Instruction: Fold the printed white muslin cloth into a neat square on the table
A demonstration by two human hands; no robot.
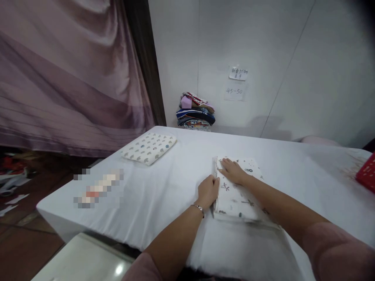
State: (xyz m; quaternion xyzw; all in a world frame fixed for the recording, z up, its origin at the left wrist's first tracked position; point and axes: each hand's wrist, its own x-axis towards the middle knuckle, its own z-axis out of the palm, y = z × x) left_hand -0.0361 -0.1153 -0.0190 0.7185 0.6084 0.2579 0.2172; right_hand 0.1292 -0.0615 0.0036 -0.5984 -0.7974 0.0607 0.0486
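Note:
A folded white cloth (pixel 234 199) printed with small palm trees and other motifs lies on the white-covered table in front of me. My left hand (pixel 208 190), with a bracelet at the wrist, is closed on the cloth's left edge, its fingertips partly hidden. Flat on the upper left part of the cloth rests my right hand (pixel 233 171), fingers stretched out and pressing down. To the left, apart from both hands, lies a second folded white cloth (pixel 149 148) with grey-green shapes.
A white tablecloth (pixel 181 168) covers the table. Stacked fabrics (pixel 196 111) stand by the wall beyond its far edge. Something red (pixel 366 173) sits at the right edge. A pixelated object (pixel 98 191) lies at the left. A pink curtain (pixel 73 78) hangs behind the table's left side.

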